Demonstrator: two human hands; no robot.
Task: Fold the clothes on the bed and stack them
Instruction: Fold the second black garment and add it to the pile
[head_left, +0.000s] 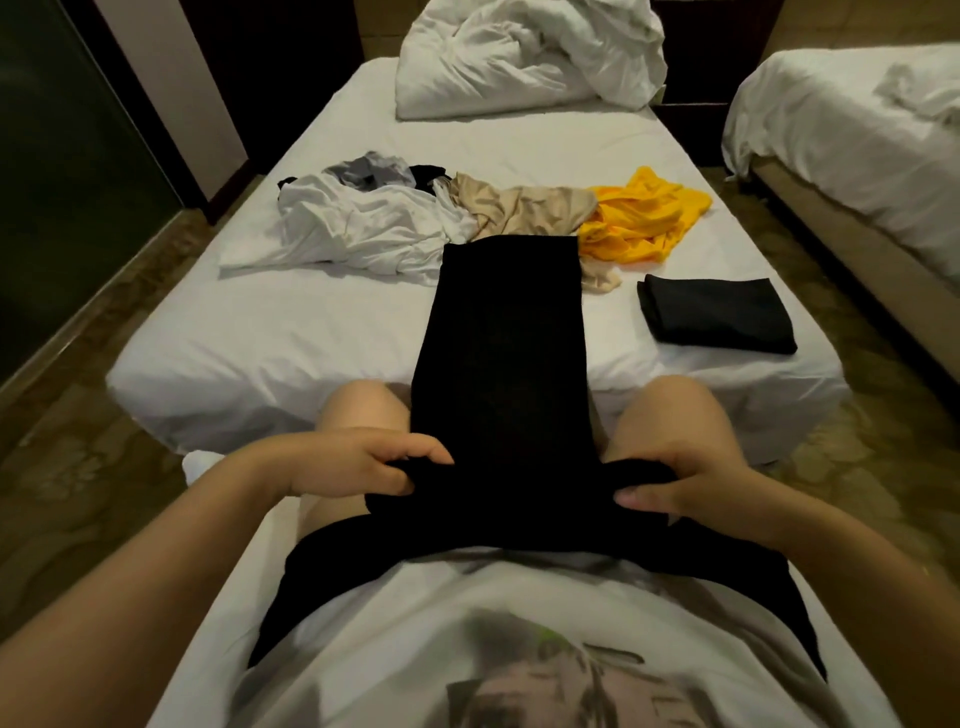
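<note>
Two hands (363, 462) (691, 483) gripping black garment (504, 364), folded black cloth (717, 317) on bed (311, 322)

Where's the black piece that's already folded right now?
In the head view, the folded black piece lies on the bed, right side near the foot edge, right of the long black garment and just nearer than the yellow garment.

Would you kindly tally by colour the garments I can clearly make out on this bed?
Black: 2, held garment and folded garment
White garment: 1
Grey garment: 1
Beige garment: 1
Yellow garment: 1
Total: 6
A black scrap by the grey one is unclear.
</note>
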